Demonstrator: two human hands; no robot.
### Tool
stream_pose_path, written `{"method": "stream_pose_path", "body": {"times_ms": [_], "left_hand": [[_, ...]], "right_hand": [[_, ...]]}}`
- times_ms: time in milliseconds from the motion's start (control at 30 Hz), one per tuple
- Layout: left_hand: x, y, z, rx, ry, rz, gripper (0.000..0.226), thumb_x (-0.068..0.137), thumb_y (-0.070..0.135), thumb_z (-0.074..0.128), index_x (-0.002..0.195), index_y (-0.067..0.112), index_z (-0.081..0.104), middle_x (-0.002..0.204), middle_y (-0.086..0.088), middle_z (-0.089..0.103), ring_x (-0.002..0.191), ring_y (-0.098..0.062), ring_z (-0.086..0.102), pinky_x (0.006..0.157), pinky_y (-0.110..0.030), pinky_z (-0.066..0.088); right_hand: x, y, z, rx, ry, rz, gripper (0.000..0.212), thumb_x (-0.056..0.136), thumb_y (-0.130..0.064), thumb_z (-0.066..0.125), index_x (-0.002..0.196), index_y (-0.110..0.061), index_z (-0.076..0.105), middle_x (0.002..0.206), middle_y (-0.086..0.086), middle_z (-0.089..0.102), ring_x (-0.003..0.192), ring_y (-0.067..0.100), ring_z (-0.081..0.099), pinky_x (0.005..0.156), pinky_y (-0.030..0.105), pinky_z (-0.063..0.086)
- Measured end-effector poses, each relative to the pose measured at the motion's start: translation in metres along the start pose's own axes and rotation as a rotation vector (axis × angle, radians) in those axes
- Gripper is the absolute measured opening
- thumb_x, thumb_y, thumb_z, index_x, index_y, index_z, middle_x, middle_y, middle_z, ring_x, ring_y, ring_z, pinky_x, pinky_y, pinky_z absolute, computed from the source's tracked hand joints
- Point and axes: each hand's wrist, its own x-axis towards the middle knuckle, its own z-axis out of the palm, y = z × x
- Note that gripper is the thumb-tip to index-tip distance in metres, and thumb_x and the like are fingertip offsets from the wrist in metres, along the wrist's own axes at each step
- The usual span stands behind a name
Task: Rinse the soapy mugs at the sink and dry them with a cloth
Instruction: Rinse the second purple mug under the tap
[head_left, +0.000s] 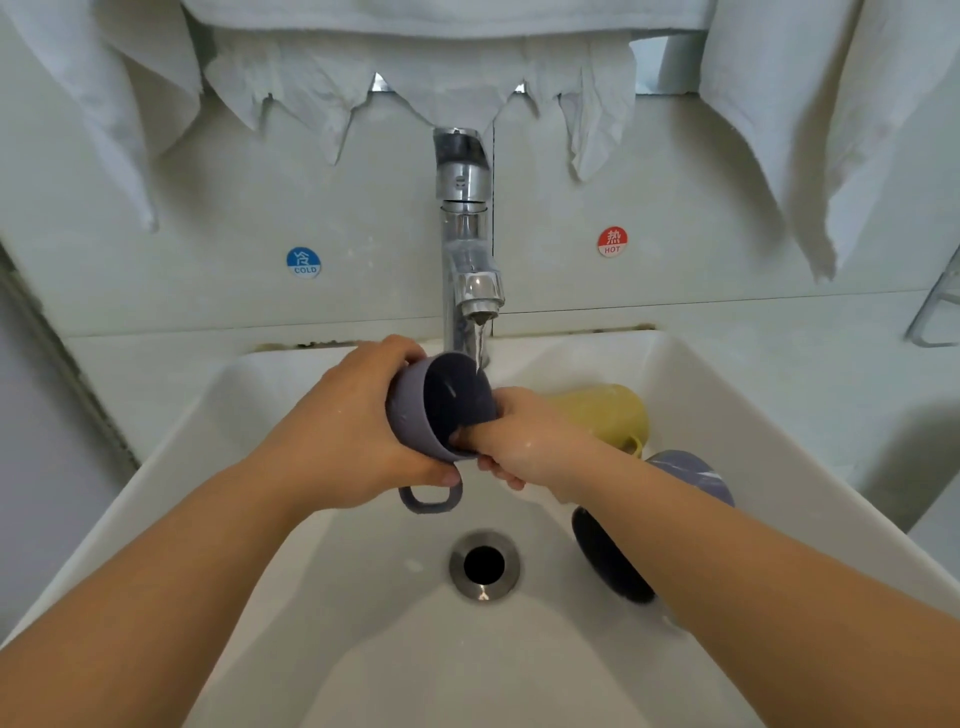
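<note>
Head view, sink (171, 467) inventory, left to right. Left hand (343, 431): fingers wrapped round the body of a grey-purple mug (415, 415), tilted, handle down, mouth under the tap (470, 280), whose thin stream ran in. Right hand (511, 441): fingers reaching inside that mug, thumb outside, pinching its rim. Yellow mug (602, 410) and second purple mug (691, 473): lying on their sides in the basin, right of the drain (484, 565). White cloths (810, 130) hung above. Status, by judgement: first rinse under way; two mugs left, no drying begun.
</note>
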Motion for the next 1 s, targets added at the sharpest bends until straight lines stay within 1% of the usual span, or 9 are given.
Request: {"method": "stream_pose_path", "body": {"times_ms": [167,367,433,533,667,733,800,900,1000], "left_hand": [[0.000,-0.001,-0.001,-0.081,-0.014,0.023,0.079,0.045,0.029,0.096,0.106,0.045,0.047,0.103,0.023,0.052,0.094,0.002,0.053,0.070,-0.014,0.043],[0.001,-0.003,0.002,-0.122,0.016,0.065,0.079,0.046,0.026,0.096,0.105,0.046,0.048,0.107,0.024,0.053,0.099,0.003,0.052,0.075,-0.017,0.043],[0.001,-0.001,0.006,-0.118,0.008,0.095,0.078,0.046,0.025,0.096,0.104,0.044,0.049,0.105,0.025,0.052,0.098,0.007,0.050,0.075,-0.015,0.043],[0.001,-0.001,0.010,-0.107,0.002,0.111,0.078,0.046,0.024,0.095,0.106,0.044,0.049,0.104,0.025,0.053,0.097,0.008,0.050,0.075,-0.014,0.043],[0.003,-0.007,0.006,-0.101,0.046,0.110,0.082,0.047,0.026,0.095,0.109,0.046,0.046,0.109,0.025,0.052,0.101,0.008,0.049,0.078,-0.015,0.042],[0.003,-0.009,0.005,-0.100,0.064,0.108,0.081,0.047,0.026,0.095,0.108,0.046,0.046,0.109,0.024,0.052,0.101,0.006,0.049,0.079,-0.017,0.043],[0.003,-0.010,0.007,-0.091,0.073,0.109,0.082,0.048,0.027,0.095,0.110,0.045,0.046,0.109,0.024,0.051,0.102,0.004,0.049,0.080,-0.019,0.044],[0.002,-0.008,0.012,-0.065,0.083,0.131,0.083,0.046,0.029,0.095,0.111,0.045,0.045,0.110,0.025,0.049,0.103,0.003,0.048,0.082,-0.019,0.044],[0.002,-0.004,0.018,-0.069,0.096,0.150,0.080,0.046,0.029,0.094,0.108,0.045,0.047,0.107,0.025,0.050,0.101,0.004,0.048,0.080,-0.018,0.043]], "right_hand": [[0.005,0.001,0.000,-0.197,0.250,-0.114,0.034,0.095,-0.034,0.054,0.065,-0.018,0.054,0.062,0.001,0.054,0.062,0.021,0.051,0.058,0.032,0.038],[0.001,-0.003,0.000,0.105,0.096,0.053,0.019,0.084,-0.011,0.064,0.070,-0.018,0.054,0.057,-0.005,0.045,0.049,0.010,0.038,0.042,0.017,0.032],[0.004,-0.001,0.001,0.027,0.125,0.117,0.025,0.084,-0.010,0.065,0.065,-0.017,0.050,0.055,-0.004,0.044,0.046,0.007,0.036,0.035,0.013,0.029],[0.010,0.001,0.005,-0.193,0.233,0.055,0.025,0.089,-0.021,0.058,0.067,-0.012,0.053,0.061,0.003,0.053,0.053,0.016,0.046,0.048,0.024,0.036],[0.009,-0.001,0.006,-0.030,0.216,-0.041,0.019,0.094,-0.018,0.052,0.088,-0.003,0.063,0.070,0.010,0.055,0.063,0.023,0.047,0.058,0.034,0.036],[0.006,-0.001,0.007,0.163,0.094,0.069,0.008,0.090,-0.011,0.058,0.097,-0.010,0.060,0.070,0.005,0.049,0.059,0.016,0.039,0.053,0.027,0.033],[0.006,0.002,0.008,0.326,0.030,0.205,0.017,0.085,-0.009,0.063,0.101,-0.012,0.060,0.076,0.006,0.047,0.056,0.013,0.035,0.051,0.023,0.031],[0.004,0.002,0.008,0.213,0.077,0.201,0.009,0.083,-0.010,0.064,0.082,-0.016,0.057,0.068,0.002,0.047,0.053,0.012,0.034,0.044,0.020,0.030],[0.012,0.004,0.007,-0.120,0.237,0.073,0.029,0.086,-0.016,0.059,0.060,-0.017,0.047,0.057,0.000,0.046,0.052,0.015,0.037,0.046,0.025,0.031]]}}
